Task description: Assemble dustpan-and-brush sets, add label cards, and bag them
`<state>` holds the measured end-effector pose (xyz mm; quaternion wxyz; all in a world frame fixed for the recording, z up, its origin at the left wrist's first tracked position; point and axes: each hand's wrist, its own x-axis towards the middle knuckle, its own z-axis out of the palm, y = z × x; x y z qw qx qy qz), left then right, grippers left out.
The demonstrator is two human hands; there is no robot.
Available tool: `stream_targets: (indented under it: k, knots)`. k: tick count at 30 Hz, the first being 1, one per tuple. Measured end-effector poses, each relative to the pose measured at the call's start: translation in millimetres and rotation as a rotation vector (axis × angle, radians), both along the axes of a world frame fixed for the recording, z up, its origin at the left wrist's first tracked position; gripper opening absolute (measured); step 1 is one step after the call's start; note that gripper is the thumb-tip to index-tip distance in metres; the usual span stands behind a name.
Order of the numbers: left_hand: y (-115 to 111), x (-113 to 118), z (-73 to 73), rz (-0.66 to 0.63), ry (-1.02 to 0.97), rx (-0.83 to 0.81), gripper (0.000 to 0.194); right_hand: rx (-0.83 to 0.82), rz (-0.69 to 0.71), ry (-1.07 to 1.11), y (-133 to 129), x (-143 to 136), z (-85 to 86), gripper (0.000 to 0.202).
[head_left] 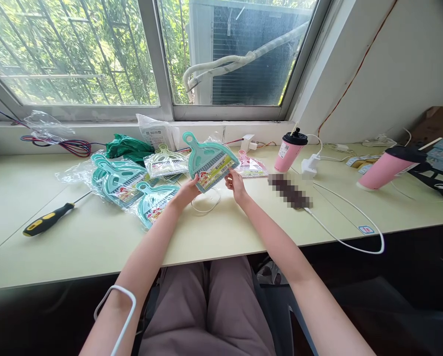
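Observation:
Between my hands a teal mini dustpan and brush set [208,160] is held up, tilted, with a printed label along its lower edge. My left hand [187,192] grips its lower left corner, closed. At its right edge my right hand [236,184] pinches the label side with fingers curled. More wrapped teal dustpan sets [119,178] are piled to the left, one teal set [155,200] lying closest to my left forearm. Behind them rests a pale green set [165,163]. A pink set [251,165] lies just beyond my right hand.
A screwdriver [49,219] lies at the left. One pink cup [290,151] stands at the back right; another pink cup [386,168] is farther right. A white cable [349,242] loops over the table's front edge from a blurred dark object [290,191]. Green plastic [127,147] sits below the window.

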<state>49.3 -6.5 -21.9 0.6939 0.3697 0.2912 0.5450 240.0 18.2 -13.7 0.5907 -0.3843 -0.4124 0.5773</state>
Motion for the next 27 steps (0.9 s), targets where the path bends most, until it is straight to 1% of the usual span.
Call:
stream_targets:
  k: [3,5,9,13,15,17,20,21,23,25,27]
  knots:
    - [1.3,0.3,-2.5,0.006,0.026,-0.048,0.029,-0.054,-0.059,-0.053,0.3,0.9,-1.9,0.051]
    - [3.0,0.6,-4.4,0.016,0.032,-0.073,0.028,-0.069,-0.073,-0.073,0.8,2.6,-2.9,0.054]
    - [5.9,-0.1,-6.3,0.020,0.044,-0.087,0.029,-0.006,-0.034,-0.081,2.1,5.9,-1.6,0.054]
    - [2.6,-0.8,-3.9,-0.008,0.042,-0.047,0.041,0.042,0.014,-0.107,4.5,4.7,-1.5,0.049]
    - [0.3,-1.0,-2.2,-0.025,0.057,-0.030,0.046,0.045,0.028,-0.132,6.2,3.1,-3.1,0.047]
    - [0.3,-1.8,-1.1,-0.041,0.087,-0.031,0.046,0.035,0.030,-0.153,8.0,2.3,-4.8,0.047]
    - [6.0,-5.2,-1.6,-0.043,0.136,-0.057,0.047,0.027,0.013,-0.156,9.9,3.4,-6.1,0.046]
    - [8.9,-7.0,-2.1,-0.009,0.152,-0.076,0.049,0.028,0.006,-0.152,10.2,3.9,-6.3,0.045]
    - [14.8,-11.6,-3.6,0.130,0.182,-0.114,0.049,0.031,0.008,-0.156,9.9,4.2,-6.9,0.042]
    - [19.1,-16.9,-4.8,0.280,0.203,-0.129,0.044,0.032,0.027,-0.168,8.4,2.8,-7.7,0.039]
    - [21.1,-21.8,-5.3,0.372,0.206,-0.106,0.037,0.032,0.053,-0.177,5.8,0.3,-7.9,0.037]
